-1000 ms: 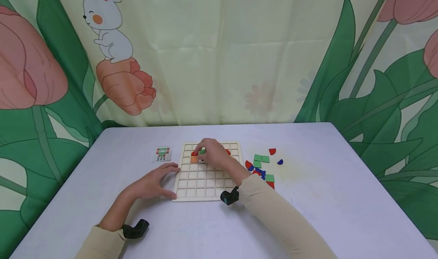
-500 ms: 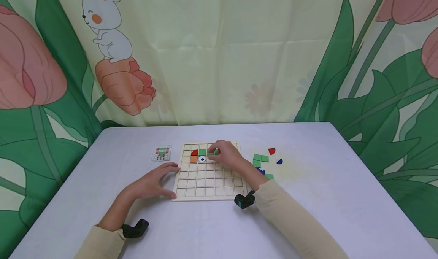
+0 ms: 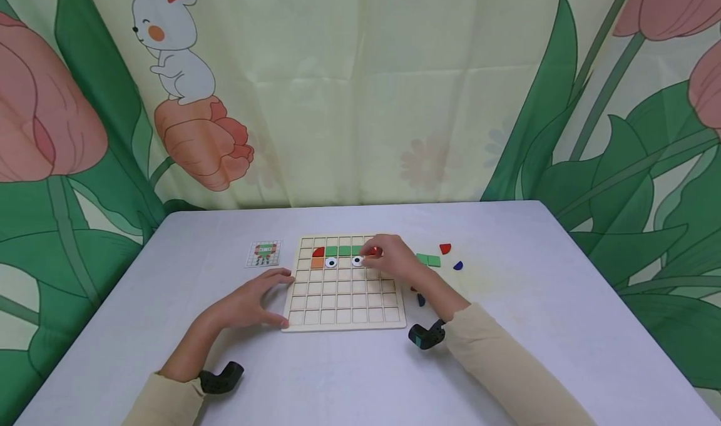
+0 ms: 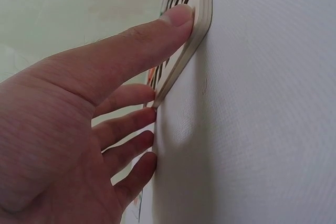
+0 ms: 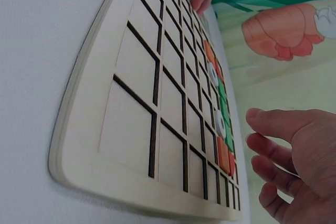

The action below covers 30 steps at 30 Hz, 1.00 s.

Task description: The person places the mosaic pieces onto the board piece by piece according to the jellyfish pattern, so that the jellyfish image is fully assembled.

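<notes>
Fingers of the left hand (image 3: 250, 298) lie spread along the left edge of a pale wooden grid board (image 3: 343, 328), the thumb resting on its near left corner; nothing is gripped, and the hand seems only to steady the board. The right hand (image 3: 394, 257) hovers over the far right part, its thumb and fingers loosely bent and apart, with no piece visible between them. Beside its fingertips sits the right one of two white eye tiles (image 3: 331, 263). The board lies flat on the white table (image 3: 315, 376), between the hands. Toward its far side, one row carries a red quarter piece (image 3: 318, 251), three green squares (image 3: 344, 251) and a red end piece (image 5: 231, 164); the next row nearer has an orange square (image 3: 317, 263) at each end and the eye tiles inside them, the cell between the eyes being bare. The nearer rows are bare too. Left of the board, a small card (image 3: 263, 254) shows a taller figure on a grid; judged against it, only the upper part is laid and most remains. At the right wait loose green squares (image 3: 427, 260), a red piece (image 3: 445, 249) and blue pieces (image 3: 458, 265), some probably hidden by the right forearm. Beyond the table hangs a curtain (image 3: 360, 132) printed with tulips and a rabbit.
</notes>
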Tool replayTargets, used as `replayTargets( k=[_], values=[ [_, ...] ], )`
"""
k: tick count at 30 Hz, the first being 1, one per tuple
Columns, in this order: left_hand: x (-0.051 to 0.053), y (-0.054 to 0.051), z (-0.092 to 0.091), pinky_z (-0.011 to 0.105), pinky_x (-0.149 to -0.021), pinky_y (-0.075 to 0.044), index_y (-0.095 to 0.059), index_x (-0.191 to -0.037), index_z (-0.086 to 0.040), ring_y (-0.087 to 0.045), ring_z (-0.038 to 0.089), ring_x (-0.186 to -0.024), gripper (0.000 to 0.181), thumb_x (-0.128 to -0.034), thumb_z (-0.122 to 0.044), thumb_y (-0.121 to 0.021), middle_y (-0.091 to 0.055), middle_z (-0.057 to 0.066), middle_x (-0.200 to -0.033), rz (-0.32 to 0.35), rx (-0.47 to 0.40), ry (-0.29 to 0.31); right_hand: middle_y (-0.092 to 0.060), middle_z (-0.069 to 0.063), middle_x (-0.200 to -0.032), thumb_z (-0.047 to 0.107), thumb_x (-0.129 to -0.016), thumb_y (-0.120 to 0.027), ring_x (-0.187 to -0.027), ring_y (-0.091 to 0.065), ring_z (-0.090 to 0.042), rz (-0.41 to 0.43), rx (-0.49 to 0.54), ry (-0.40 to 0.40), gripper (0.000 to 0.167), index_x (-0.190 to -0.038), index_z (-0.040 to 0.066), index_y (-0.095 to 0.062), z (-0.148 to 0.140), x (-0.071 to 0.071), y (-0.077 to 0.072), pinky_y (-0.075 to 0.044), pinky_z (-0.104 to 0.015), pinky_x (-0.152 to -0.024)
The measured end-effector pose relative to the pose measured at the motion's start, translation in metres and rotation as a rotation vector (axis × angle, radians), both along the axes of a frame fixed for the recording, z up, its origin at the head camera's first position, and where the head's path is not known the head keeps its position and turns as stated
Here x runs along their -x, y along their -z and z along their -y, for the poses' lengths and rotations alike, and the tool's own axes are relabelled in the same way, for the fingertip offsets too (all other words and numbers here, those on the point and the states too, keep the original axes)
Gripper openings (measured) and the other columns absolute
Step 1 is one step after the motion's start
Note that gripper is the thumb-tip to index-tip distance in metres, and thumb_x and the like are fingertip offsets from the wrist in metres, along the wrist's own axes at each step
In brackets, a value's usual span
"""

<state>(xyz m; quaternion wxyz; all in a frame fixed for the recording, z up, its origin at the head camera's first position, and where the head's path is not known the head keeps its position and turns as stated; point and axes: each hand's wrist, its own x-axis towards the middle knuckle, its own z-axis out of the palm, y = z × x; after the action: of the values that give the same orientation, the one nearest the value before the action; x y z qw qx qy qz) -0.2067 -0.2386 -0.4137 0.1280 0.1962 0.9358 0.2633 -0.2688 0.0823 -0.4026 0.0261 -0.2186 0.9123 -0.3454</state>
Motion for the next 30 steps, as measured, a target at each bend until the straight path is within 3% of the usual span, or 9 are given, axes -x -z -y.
replayTargets(
  k=[12, 20, 30],
  values=[
    [-0.001, -0.001, -0.001, 0.059, -0.113, -0.030, -0.050, -0.138, -0.012, -0.030, 0.038, -0.142, 0.087, -0.0660, -0.043, -0.087, -0.040, 0.011, -0.151, 0.002, 0.005, -0.010, -0.067, -0.002, -0.096, 0.018, -0.086, -0.073, -0.083, -0.054, -0.018, 0.060, -0.048, 0.116, 0.021, -0.107, 0.014, -0.073, -0.041, -0.012, -0.006, -0.050, -0.023, -0.058],
    [-0.001, 0.000, 0.000, 0.058, -0.113, -0.030, -0.050, -0.138, -0.011, -0.031, 0.037, -0.142, 0.087, -0.0661, -0.044, -0.086, -0.040, 0.011, -0.150, 0.001, 0.005, -0.002, -0.068, -0.003, -0.095, 0.018, -0.086, -0.073, -0.082, -0.055, -0.018, 0.084, -0.111, 0.162, 0.022, -0.108, 0.012, -0.072, -0.061, -0.016, -0.002, -0.051, -0.022, -0.062],
    [0.000, 0.001, 0.002, 0.058, -0.113, -0.030, -0.050, -0.137, -0.010, -0.032, 0.037, -0.141, 0.086, -0.0670, -0.042, -0.086, -0.040, 0.012, -0.150, -0.007, -0.007, 0.017, -0.066, 0.000, -0.090, 0.023, -0.082, -0.078, -0.080, -0.054, -0.016, 0.124, -0.163, 0.183, 0.026, -0.105, 0.013, -0.071, -0.067, -0.018, 0.008, -0.050, -0.023, -0.067]
  ],
)
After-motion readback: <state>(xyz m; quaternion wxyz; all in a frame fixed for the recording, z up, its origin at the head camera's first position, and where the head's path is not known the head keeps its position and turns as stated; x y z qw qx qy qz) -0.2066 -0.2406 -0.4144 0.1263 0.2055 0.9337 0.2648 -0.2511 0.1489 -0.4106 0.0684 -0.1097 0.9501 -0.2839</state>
